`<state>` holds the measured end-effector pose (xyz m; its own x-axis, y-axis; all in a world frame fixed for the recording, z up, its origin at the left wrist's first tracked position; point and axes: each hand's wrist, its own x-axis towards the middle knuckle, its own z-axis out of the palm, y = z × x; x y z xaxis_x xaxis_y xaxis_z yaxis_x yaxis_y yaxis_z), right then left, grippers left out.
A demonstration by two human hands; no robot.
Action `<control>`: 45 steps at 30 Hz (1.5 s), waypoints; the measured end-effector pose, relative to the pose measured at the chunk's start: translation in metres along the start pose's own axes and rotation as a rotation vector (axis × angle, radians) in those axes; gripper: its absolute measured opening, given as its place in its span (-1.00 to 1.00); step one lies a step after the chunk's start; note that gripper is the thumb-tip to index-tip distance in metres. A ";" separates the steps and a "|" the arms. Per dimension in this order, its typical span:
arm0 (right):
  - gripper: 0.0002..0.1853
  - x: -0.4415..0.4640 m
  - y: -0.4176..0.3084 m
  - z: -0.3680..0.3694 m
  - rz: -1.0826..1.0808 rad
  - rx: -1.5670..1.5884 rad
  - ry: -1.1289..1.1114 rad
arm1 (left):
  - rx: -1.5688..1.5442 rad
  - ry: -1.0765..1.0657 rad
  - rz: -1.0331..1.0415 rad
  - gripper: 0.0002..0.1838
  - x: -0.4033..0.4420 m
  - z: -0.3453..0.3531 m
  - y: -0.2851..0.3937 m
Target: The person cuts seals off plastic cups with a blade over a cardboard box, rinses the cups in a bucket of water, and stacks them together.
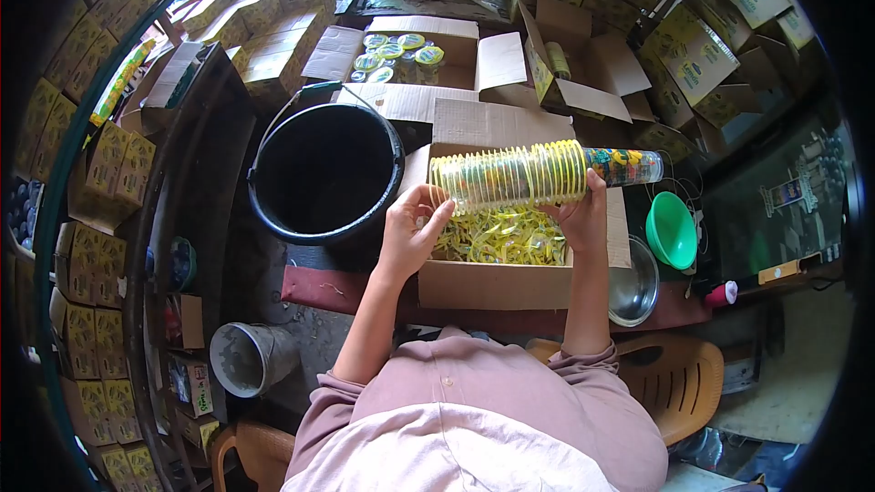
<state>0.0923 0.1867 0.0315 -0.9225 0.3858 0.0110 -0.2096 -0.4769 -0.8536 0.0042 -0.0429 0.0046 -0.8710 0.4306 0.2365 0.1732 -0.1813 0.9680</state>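
Observation:
A long stack of nested clear plastic cups (510, 175) with yellow rims lies sideways across both hands, above an open cardboard box. A printed cup end (627, 166) sticks out at the right. My left hand (412, 226) is at the stack's left end, thumb and fingers closed at the outermost rim. Under the right part, my right hand (581, 215) grips the stack, its thumb up against the side; some fingers are hidden behind the cups. Below, the cardboard box (492, 284) holds a heap of yellow and clear plastic strips (506, 239).
A large black bucket (326, 232) stands left of the box. Behind are a carton of lidded tubs (392, 102) and another open carton (597, 102). A green bowl (673, 230) and a steel bowl (638, 287) sit to the right. A grey bucket (251, 360) is lower left.

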 end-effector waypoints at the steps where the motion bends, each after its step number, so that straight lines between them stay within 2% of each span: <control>1: -0.50 0.000 0.001 0.000 0.002 -0.005 0.002 | 0.011 0.002 0.008 -0.82 -0.001 -0.001 -0.001; 6: -0.50 -0.003 0.001 0.009 -0.002 0.012 0.033 | 0.061 0.011 0.065 -0.78 -0.001 -0.001 -0.003; 12: -0.50 -0.005 0.003 0.009 0.020 -0.002 0.037 | 0.029 0.022 0.012 -0.75 -0.004 -0.002 -0.004; 18: -0.49 -0.006 0.005 0.008 0.019 0.005 0.038 | 0.110 0.017 0.081 -0.76 -0.003 -0.003 -0.008; 21: -0.49 -0.006 0.003 0.011 0.011 0.020 0.018 | 0.024 -0.030 0.099 -0.79 -0.005 -0.001 -0.002; 24: -0.48 -0.002 -0.001 0.010 0.020 0.010 0.035 | -0.247 -0.109 -0.016 -0.81 -0.012 -0.006 0.012; 33: -0.50 0.003 -0.005 0.014 -0.002 -0.044 0.034 | 0.001 -0.073 0.062 -0.78 -0.014 -0.012 0.005; 36: -0.50 0.002 -0.004 0.015 0.002 -0.059 0.030 | 0.027 -0.061 0.101 -0.73 -0.014 -0.012 -0.001; 39: -0.51 0.000 -0.003 0.019 -0.001 -0.071 0.053 | -0.031 0.044 0.042 -0.75 -0.017 -0.006 0.008; 43: -0.52 -0.001 0.000 0.021 0.005 -0.032 0.052 | 0.098 0.200 0.220 -0.83 -0.019 0.001 0.012; 45: -0.52 -0.003 0.001 0.022 0.010 -0.031 0.063 | 0.221 0.209 0.271 -0.86 -0.018 0.000 0.011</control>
<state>0.0878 0.1682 0.0422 -0.9021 0.4305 -0.0297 -0.1895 -0.4571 -0.8690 0.0216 -0.0528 0.0107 -0.8509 0.2005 0.4855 0.4841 -0.0594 0.8730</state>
